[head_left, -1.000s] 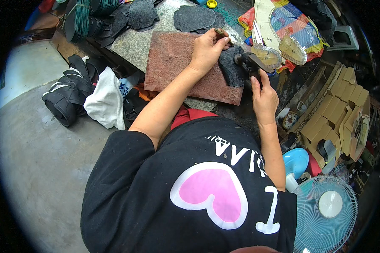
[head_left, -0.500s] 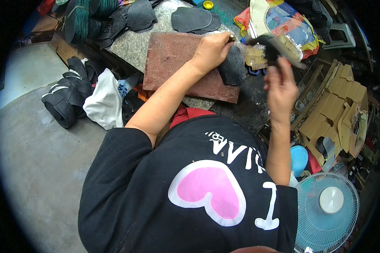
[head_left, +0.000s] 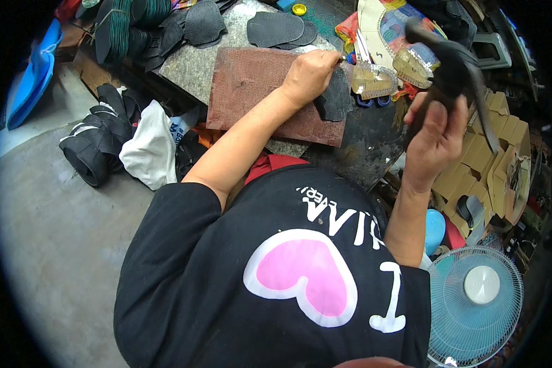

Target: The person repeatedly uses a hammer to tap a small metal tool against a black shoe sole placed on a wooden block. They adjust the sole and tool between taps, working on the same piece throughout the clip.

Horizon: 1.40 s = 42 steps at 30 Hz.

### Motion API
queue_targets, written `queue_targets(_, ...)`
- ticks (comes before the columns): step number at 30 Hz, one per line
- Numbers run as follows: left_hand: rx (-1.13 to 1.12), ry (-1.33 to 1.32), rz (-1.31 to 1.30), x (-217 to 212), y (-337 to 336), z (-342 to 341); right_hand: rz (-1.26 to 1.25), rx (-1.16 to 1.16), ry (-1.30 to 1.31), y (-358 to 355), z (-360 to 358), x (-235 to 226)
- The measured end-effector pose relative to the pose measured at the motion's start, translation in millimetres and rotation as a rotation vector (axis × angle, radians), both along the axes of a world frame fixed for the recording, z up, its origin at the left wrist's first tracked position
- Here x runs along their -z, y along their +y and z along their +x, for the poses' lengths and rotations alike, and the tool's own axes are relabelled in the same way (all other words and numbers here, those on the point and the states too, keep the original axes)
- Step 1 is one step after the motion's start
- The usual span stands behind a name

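Observation:
On the reddish-brown board [head_left: 245, 86] lies a black textured leather piece [head_left: 335, 98], at the board's right edge. My left hand [head_left: 310, 78] is closed over its upper part, around a short metal punch [head_left: 342, 59]; only the top end of that tool peeks out, and its lower end is hidden. Raised to the right, away from the board, my right hand [head_left: 435, 132] grips a hammer [head_left: 457, 70] by its handle, with the dark head above the fingers. More black leather pieces [head_left: 276, 29] lie behind the board on a stone slab [head_left: 187, 69].
Right of the board are clear templates [head_left: 373, 81], blue-handled scissors [head_left: 383, 100] and a colourful mesh bag [head_left: 405, 27]. Cardboard boxes [head_left: 478, 162] and a fan [head_left: 475, 306] stand at my right. Black rolled material [head_left: 95, 144] and a white cloth [head_left: 152, 147] are at left.
My right hand has lifted the hammer up and to the right, away from the punch. My left hand stays over the leather, tilted slightly. Blue sandal-shaped pieces now show at far left.

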<state>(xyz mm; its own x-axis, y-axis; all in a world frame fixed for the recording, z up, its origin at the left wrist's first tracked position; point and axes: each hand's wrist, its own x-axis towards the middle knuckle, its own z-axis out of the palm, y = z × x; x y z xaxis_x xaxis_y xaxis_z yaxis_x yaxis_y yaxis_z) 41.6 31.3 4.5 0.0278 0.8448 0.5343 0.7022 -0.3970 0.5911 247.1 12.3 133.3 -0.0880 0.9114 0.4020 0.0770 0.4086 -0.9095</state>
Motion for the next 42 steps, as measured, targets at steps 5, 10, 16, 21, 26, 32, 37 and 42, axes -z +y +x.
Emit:
queue_targets(5,-0.030,-0.068,0.017,6,-1,-2,-0.336,0.113,-0.822,-2,-22,26)
queue_targets(10,-0.113,-0.813,-0.304,16,2,-8,0.104,-0.100,-0.706,-29,-6,57)
queue_targets(16,-0.090,-0.809,-0.226,9,-7,-16,0.030,-0.429,-0.827,-44,-25,63)
queue_targets(21,-0.109,-0.698,-0.204,-7,-18,-15,0.248,-0.034,-0.746,7,-35,63)
queue_targets(26,0.017,-1.092,-0.250,-12,-19,-2,-0.208,-0.051,-0.661,28,-47,97)
queue_targets(32,-0.167,-1.541,-0.231,-23,-13,-7,-0.422,-0.202,-0.132,17,-45,102)
queue_targets(37,-0.082,-1.390,-0.379,-29,-7,-36,-0.746,-0.209,0.062,12,-36,86)
queue_targets(42,0.159,-0.907,-0.583,-25,-23,-10,-0.732,-0.227,0.053,12,-34,94)
